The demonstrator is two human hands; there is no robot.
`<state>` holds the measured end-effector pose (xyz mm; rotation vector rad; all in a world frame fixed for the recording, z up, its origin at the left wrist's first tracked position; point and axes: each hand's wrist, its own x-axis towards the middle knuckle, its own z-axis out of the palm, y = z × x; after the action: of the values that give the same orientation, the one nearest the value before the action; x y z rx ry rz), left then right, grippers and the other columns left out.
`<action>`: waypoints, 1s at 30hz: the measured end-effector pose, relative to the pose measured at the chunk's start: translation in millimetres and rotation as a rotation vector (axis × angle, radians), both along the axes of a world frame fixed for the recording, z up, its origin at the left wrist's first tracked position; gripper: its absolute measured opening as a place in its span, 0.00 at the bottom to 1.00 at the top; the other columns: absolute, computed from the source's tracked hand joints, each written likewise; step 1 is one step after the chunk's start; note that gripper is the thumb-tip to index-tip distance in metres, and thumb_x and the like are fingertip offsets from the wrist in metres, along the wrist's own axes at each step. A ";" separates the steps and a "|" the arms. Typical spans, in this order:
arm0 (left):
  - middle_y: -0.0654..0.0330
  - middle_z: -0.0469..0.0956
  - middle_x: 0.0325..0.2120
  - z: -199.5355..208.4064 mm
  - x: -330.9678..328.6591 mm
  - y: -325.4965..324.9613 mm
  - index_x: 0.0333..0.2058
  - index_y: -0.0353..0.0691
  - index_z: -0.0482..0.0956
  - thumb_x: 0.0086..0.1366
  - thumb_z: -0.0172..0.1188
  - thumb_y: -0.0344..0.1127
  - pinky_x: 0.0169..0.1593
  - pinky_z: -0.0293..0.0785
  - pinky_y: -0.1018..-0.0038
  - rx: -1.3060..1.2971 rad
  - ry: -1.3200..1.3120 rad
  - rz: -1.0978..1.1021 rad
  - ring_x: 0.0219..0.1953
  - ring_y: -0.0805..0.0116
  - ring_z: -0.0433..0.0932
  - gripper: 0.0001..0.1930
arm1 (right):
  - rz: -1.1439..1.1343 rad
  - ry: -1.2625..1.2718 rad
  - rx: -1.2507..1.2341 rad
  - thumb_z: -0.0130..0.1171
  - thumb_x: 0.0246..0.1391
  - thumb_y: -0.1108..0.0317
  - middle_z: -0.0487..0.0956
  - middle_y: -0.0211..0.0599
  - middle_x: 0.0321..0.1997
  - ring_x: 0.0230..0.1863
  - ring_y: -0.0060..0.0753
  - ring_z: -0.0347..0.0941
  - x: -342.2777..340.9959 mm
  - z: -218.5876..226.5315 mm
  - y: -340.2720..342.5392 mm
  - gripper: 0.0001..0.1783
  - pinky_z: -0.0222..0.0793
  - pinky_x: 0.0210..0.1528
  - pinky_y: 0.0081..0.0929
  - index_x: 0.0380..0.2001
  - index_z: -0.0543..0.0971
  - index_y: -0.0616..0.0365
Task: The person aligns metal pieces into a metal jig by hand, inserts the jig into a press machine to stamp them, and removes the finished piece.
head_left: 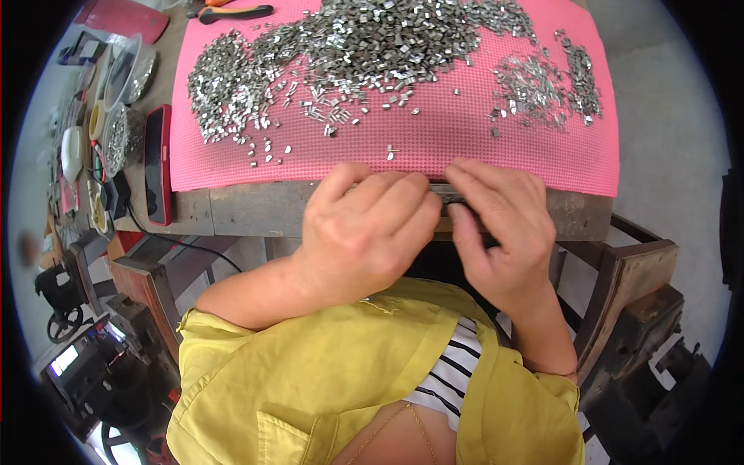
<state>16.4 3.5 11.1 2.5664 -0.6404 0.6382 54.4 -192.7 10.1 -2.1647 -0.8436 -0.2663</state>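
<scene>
Centrally, dark piece (pixel 447 190) between left hand (pixel 368 229) and right hand (pixel 510 221), both curled, grasp unclear

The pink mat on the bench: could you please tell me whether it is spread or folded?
Spread: the pink mat lies opened out across the bench, with small metal pieces scattered over it.

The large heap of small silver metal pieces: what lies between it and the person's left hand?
In the head view, a stretch of pink, textured mat with a few loose silver metal bits separates the heap from the left hand.
</scene>
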 end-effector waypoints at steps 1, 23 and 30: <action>0.63 0.83 0.35 2.9 -0.6 -1.6 0.34 0.41 0.84 0.47 0.72 0.30 0.38 0.72 0.69 0.049 0.020 -0.012 0.31 0.69 0.80 0.13 | -0.011 0.016 0.028 0.68 0.47 0.78 0.85 0.40 0.49 0.46 0.44 0.80 1.1 1.6 -1.3 0.20 0.70 0.51 0.39 0.48 0.85 0.60; 0.72 0.83 0.35 -0.2 34.7 121.8 0.33 0.53 0.89 0.53 0.67 0.30 0.47 0.72 0.65 0.279 -0.072 0.314 0.44 0.66 0.80 0.09 | 0.269 -0.290 -0.264 0.66 0.53 0.72 0.80 0.31 0.32 0.39 0.36 0.77 72.7 0.3 96.2 0.06 0.67 0.48 0.35 0.35 0.86 0.54; 0.71 0.84 0.37 4.5 34.5 124.7 0.35 0.52 0.88 0.54 0.69 0.29 0.49 0.72 0.66 0.355 -0.075 0.259 0.46 0.65 0.80 0.10 | 0.205 -0.396 -0.393 0.67 0.50 0.71 0.75 0.30 0.30 0.37 0.35 0.74 58.3 4.5 105.5 0.02 0.66 0.45 0.35 0.28 0.83 0.54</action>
<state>50.9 128.2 15.6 3.0012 -0.4838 0.7664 112.7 -87.2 14.5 -2.3969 -1.4334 -0.4659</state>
